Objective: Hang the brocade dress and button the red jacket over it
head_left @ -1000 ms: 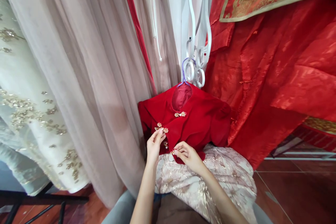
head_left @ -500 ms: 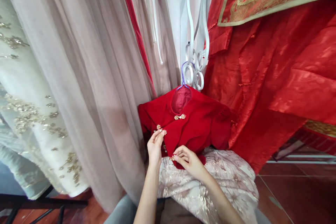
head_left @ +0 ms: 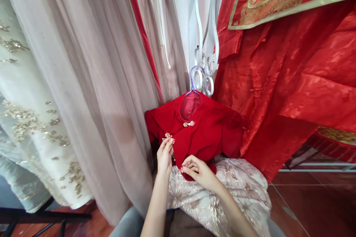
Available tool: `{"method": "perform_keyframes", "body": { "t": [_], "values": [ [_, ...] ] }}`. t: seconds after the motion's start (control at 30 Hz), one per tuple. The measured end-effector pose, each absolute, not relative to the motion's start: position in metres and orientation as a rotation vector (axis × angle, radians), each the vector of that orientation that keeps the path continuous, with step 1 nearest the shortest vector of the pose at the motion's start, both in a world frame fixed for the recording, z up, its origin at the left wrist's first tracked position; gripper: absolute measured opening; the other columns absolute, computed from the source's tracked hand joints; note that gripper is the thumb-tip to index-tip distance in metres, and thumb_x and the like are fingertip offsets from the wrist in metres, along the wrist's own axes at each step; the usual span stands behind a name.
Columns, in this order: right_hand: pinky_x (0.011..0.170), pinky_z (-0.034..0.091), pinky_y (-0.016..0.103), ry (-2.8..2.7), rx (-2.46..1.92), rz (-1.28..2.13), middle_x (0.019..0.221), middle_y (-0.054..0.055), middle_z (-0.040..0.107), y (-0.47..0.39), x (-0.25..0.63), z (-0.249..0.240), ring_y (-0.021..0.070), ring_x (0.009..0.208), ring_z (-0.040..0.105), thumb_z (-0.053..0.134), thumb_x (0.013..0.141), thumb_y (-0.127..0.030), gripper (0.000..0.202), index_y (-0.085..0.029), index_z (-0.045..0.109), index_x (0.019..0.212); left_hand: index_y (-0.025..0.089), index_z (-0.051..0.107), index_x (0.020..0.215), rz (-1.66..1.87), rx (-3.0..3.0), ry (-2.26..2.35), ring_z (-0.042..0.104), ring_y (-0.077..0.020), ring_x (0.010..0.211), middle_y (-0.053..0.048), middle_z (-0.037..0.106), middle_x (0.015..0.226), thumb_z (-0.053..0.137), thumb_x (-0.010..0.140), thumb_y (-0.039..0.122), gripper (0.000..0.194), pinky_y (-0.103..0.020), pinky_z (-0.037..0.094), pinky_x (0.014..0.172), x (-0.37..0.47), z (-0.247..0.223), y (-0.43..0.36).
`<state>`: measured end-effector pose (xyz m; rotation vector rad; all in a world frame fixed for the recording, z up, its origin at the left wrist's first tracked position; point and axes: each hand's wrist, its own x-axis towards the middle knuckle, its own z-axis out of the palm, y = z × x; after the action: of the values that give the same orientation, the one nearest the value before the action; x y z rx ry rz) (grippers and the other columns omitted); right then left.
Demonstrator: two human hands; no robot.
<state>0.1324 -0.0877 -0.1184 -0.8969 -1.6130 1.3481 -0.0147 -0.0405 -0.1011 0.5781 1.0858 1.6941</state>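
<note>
A red velvet garment (head_left: 205, 133) with a round collar hangs from a purple hanger (head_left: 191, 78) in front of me. One jewelled clasp (head_left: 189, 123) sits at its neckline. My left hand (head_left: 165, 157) pinches a flower-shaped jewelled fastener (head_left: 171, 140) on the left side of the garment front. Lower down and to the right, my right hand (head_left: 198, 170) has its fingertips closed on another jewelled fastener (head_left: 181, 170) at the garment's lower edge. The fingers partly cover both fasteners.
Pale pink drapery (head_left: 91, 81) and a white gown with gold appliqués (head_left: 36, 126) hang to the left. Shiny red garments (head_left: 278, 81) hang at the right. White scrolled metalwork (head_left: 198, 77) holds the hanger. Patterned pale fabric (head_left: 239, 189) lies over my lap.
The view has shifted slightly. Both hands stay closed on the fasteners, with hardly any movement.
</note>
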Motion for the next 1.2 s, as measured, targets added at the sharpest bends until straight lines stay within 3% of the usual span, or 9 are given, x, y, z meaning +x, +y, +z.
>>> {"method": "perform_keyframes", "body": {
  "t": [0.23,0.37,0.5,0.6,0.7,0.8,0.9,1.2],
  "values": [
    [0.072,0.050,0.028,-1.653,-0.905,1.363,0.084,0.002,0.061,-0.090,0.144,-0.104,0.0156,0.082,0.060,0.064,0.080,-0.046,0.028,-0.020,0.057,0.087,0.015,0.071,0.080,1.660,0.434,1.095,0.069,-0.0124,0.080,-0.007,0.074,0.085,0.077,0.063,0.013,0.019,-0.024,0.052,0.079,-0.013,-0.096,-0.042],
    [0.073,0.050,0.028,-1.666,-0.913,1.347,0.084,0.002,0.061,-0.092,0.146,-0.100,0.0157,0.082,0.060,0.063,0.081,-0.043,0.025,-0.020,0.057,0.087,0.014,0.071,0.080,1.697,0.542,1.183,0.069,-0.0145,0.078,-0.007,0.073,0.082,0.079,0.061,0.021,0.022,-0.028,0.053,0.079,-0.012,-0.100,-0.044],
    [0.072,0.050,0.028,-1.721,-0.902,1.363,0.085,0.002,0.062,-0.093,0.150,-0.098,0.0154,0.081,0.060,0.062,0.082,-0.042,0.024,-0.020,0.057,0.087,0.014,0.067,0.078,1.801,0.855,1.342,0.062,-0.0124,0.063,-0.002,0.068,0.071,0.079,0.058,0.034,0.031,-0.026,0.052,0.064,-0.014,-0.106,-0.047],
    [0.071,0.049,0.028,-1.801,-0.905,1.402,0.083,0.002,0.062,-0.094,0.163,-0.093,0.0150,0.078,0.060,0.063,0.081,-0.038,0.020,-0.020,0.058,0.087,0.016,0.065,0.081,1.895,1.182,1.493,0.056,-0.0108,0.063,-0.002,0.062,0.078,0.074,0.066,0.034,0.024,-0.022,0.048,0.058,-0.012,-0.098,-0.051],
    [0.067,0.048,0.027,-1.899,-0.958,1.455,0.077,0.001,0.063,-0.096,0.182,-0.084,0.0147,0.073,0.059,0.063,0.081,-0.034,0.015,-0.020,0.059,0.085,0.020,0.067,0.088,1.840,1.664,1.526,0.055,-0.0139,0.076,-0.005,0.057,0.090,0.063,0.079,0.031,0.015,-0.024,0.049,0.066,-0.005,-0.076,-0.050],
    [0.065,0.047,0.026,-1.949,-1.047,1.460,0.075,0.001,0.064,-0.098,0.200,-0.076,0.0151,0.071,0.059,0.061,0.081,-0.030,0.010,-0.020,0.060,0.084,0.025,0.068,0.102,1.634,2.077,1.518,0.053,-0.0188,0.090,-0.007,0.056,0.097,0.057,0.085,0.028,0.020,-0.028,0.049,0.072,0.006,-0.052,-0.042],
    [0.066,0.047,0.027,-1.959,-1.087,1.442,0.075,0.001,0.065,-0.100,0.213,-0.071,0.0155,0.072,0.060,0.059,0.081,-0.027,0.007,-0.020,0.059,0.084,0.026,0.067,0.107,1.471,2.364,1.560,0.049,-0.0207,0.090,-0.007,0.055,0.095,0.055,0.088,0.029,0.023,-0.029,0.047,0.069,0.015,-0.036,-0.031],
    [0.067,0.047,0.027,-1.973,-1.092,1.429,0.076,0.001,0.064,-0.102,0.214,-0.066,0.0153,0.072,0.059,0.058,0.081,-0.024,0.004,-0.021,0.059,0.084,0.021,0.067,0.088,1.363,2.588,1.424,0.049,-0.0198,0.084,-0.005,0.058,0.087,0.058,0.086,0.024,0.010,-0.033,0.044,0.076,0.010,-0.020,-0.021]
  ]
}}
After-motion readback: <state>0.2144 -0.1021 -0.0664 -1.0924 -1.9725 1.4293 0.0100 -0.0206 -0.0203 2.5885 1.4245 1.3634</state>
